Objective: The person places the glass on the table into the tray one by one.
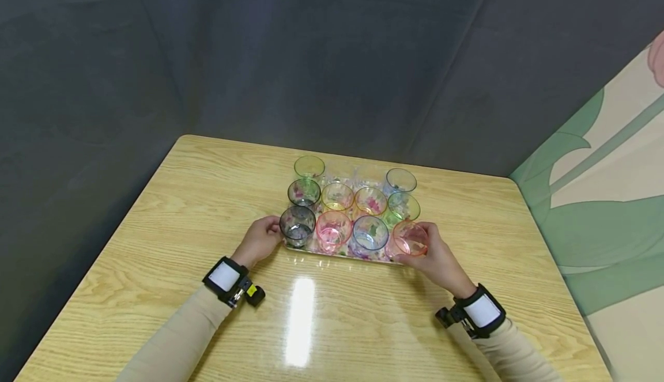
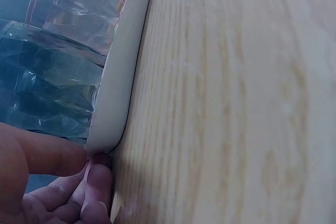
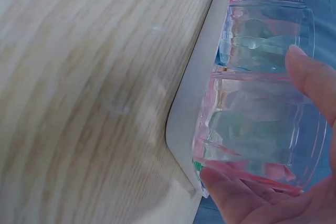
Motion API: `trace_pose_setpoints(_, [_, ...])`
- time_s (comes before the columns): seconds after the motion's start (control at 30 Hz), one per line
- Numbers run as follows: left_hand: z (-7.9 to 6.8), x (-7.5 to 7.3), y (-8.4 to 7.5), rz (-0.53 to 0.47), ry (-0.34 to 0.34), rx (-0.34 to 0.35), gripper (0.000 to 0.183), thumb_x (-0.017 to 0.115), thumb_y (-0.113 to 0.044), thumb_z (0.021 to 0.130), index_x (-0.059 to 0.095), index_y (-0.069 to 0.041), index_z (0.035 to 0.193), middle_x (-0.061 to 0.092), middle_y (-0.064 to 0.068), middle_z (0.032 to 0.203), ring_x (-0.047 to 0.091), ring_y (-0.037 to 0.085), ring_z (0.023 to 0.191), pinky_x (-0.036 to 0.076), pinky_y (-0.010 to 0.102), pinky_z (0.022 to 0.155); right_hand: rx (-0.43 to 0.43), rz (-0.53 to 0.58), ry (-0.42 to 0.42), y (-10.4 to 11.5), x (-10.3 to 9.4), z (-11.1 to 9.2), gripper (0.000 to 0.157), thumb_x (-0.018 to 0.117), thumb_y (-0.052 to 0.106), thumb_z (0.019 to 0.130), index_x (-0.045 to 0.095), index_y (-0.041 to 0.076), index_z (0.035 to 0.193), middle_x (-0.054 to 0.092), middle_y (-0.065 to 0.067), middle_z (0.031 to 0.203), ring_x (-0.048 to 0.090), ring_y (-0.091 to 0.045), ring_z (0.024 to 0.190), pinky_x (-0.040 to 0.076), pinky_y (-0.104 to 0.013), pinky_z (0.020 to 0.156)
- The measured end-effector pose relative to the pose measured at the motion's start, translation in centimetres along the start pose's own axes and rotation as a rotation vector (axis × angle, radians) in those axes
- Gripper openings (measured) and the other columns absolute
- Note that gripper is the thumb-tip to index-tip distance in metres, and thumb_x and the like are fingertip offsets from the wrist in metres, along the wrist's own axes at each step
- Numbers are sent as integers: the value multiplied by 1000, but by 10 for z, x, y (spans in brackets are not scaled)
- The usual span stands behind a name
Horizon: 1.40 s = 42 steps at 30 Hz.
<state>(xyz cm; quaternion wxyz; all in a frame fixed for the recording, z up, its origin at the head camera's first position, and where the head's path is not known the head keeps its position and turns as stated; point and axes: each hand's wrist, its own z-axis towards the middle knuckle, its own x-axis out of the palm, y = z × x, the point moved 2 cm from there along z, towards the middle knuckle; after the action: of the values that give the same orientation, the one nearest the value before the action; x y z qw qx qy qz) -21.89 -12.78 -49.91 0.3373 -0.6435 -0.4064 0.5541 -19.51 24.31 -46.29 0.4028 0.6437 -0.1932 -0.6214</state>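
Several clear coloured cups stand in rows on a flower-patterned tray (image 1: 324, 252) with a pale rim (image 2: 119, 72). My left hand (image 1: 260, 239) is at the tray's front left corner; in the left wrist view its thumb and fingertips pinch that corner. Closest to this hand is a dark grey cup (image 1: 298, 227). At the front right corner, my right hand (image 1: 434, 258) holds a pink-red cup (image 1: 410, 238), its thumb and fingers curled round the sides. The right wrist view shows this cup (image 3: 252, 124) upright by the tray rim (image 3: 190, 98).
Beside the held cup are a blue cup (image 1: 370, 233) and a pink cup (image 1: 334, 229). Green, yellow, clear and pale blue cups fill the rows behind. The wooden table (image 1: 207, 197) meets a dark curtain (image 1: 332, 65) at its back edge. A patterned cloth (image 1: 612, 215) hangs at right.
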Motion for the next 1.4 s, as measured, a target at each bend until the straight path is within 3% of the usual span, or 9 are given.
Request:
trace_pose_setpoints(0.43, [-1,0,0,-4,8,-14,21,57,-5,87,62,-1,107,55,7,84,47,16,76,39,26,66,54,-32,32,4,4,3,76,75,32,73,30,0,125,50,-23,124,46,-34,115,45,-54,90])
trace_pose_setpoints(0.83, [-4,-2,-3,18,11,-24,23,56,-7,88,61,-1,110,56,8,87,48,17,77,40,27,66,21,-15,19,4,7,2,74,75,29,73,31,-3,124,51,-24,122,47,-35,114,43,-54,91])
trace_pose_setpoints(1.13, [-4,-2,-3,18,18,-18,24,57,-6,88,61,0,110,57,9,88,48,17,77,40,26,66,46,-19,32,4,8,0,76,74,29,75,28,-2,127,49,-25,124,45,-36,116,43,-55,91])
trace_pose_setpoints(1.4, [-3,-4,0,16,19,-28,24,56,-6,88,60,0,111,57,9,89,48,16,78,40,26,66,93,1,10,8,3,-3,87,74,35,74,23,-5,132,43,-27,125,43,-38,117,41,-56,93])
